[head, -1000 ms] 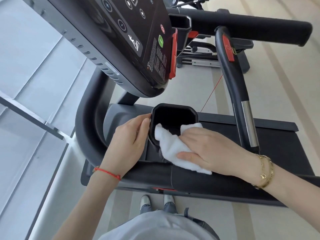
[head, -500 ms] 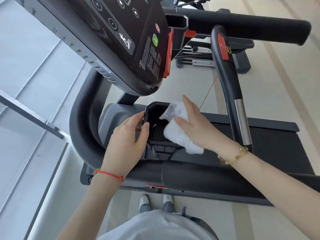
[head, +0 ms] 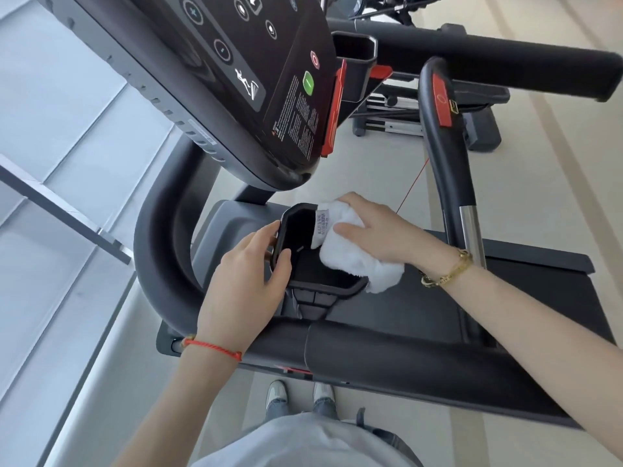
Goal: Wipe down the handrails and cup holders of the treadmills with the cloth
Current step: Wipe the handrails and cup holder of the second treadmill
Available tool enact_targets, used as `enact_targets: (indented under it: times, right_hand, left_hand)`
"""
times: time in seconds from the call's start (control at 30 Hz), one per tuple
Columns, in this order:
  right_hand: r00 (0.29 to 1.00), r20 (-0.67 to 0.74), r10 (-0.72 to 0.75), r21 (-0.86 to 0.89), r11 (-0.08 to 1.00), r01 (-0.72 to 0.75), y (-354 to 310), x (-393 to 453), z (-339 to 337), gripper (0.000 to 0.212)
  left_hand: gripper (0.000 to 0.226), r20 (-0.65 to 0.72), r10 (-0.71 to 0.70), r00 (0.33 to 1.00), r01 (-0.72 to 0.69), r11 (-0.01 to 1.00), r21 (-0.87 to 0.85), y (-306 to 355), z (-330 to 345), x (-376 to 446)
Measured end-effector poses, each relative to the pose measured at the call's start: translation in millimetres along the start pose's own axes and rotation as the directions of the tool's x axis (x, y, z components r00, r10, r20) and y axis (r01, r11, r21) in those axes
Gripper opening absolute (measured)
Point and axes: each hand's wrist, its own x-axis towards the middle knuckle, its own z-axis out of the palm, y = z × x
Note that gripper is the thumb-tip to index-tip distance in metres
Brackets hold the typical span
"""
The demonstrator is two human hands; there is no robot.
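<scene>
Here the white cloth (head: 350, 254) lies bunched over the right-hand rim of the black cup holder (head: 296, 230), part of it hanging down into the cup and part spilling out over the edge, with a small printed care tag (head: 323, 224) turned up toward the camera. The right hand (head: 381, 230) lies on top of the cloth with fingers and thumb extended and slightly spread, pressing it flat against the rim instead of gripping it; a gold bracelet (head: 448, 269) circles that wrist. The left hand (head: 242, 281) grips the opposite, left wall of the cup holder, thumb hooked over the rim into the cup and fingers curled round the outside; a red string bracelet (head: 212, 347) sits on that wrist. The cup holder is set low beneath the tilted treadmill console (head: 236, 79), whose dark panel shows round buttons, a green button and a red one. A thick black handrail (head: 387, 355) runs across just nearer the person, curving up on the left, and an upright grip bar (head: 448, 170) with a red patch and a bare metal band stands to the right of the hands. The dark running belt (head: 539, 298) stretches off to the right. Beyond lies a pale beige floor (head: 556, 163) with lighter stripes, and another machine (head: 472, 62) stands farther back. On the left run large glass panes (head: 67, 163) with a grey frame. The person's shoes (head: 276, 394) show below on the floor.
</scene>
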Motion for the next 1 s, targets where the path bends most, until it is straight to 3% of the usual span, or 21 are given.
enact_targets:
  times: [0.23, 0.33, 0.6, 0.8, 1.0]
  right_hand:
    - [0.968, 0.019, -0.252, -0.305, 0.920, 0.245, -22, 33, 9, 0.035]
    - [0.951, -0.001, -0.308, -0.344, 0.893, 0.289, -20, 34, 15, 0.037]
    - [0.944, -0.083, -0.320, -0.168, 0.938, 0.303, 16, -2, 14, 0.049]
    - [0.940, -0.008, -0.342, -0.391, 0.866, 0.312, -16, 26, 12, 0.037]
    - [0.947, -0.077, -0.313, -0.374, 0.889, 0.264, -11, 18, 14, 0.038]
  left_hand:
    - [0.044, -0.015, -0.014, 1.000, 0.014, 0.999, 0.032, 1, 0, -1]
    - [0.043, -0.022, -0.018, 1.000, 0.019, 1.000, 0.019, 3, -1, -1]
    - [0.042, -0.043, -0.023, 0.999, 0.023, 1.000, -0.008, 5, -2, -2]
    - [0.043, -0.036, -0.024, 0.999, 0.024, 1.000, -0.005, 5, -1, -2]
    - [0.043, -0.040, -0.028, 0.999, 0.028, 1.000, -0.010, 4, -2, -2]
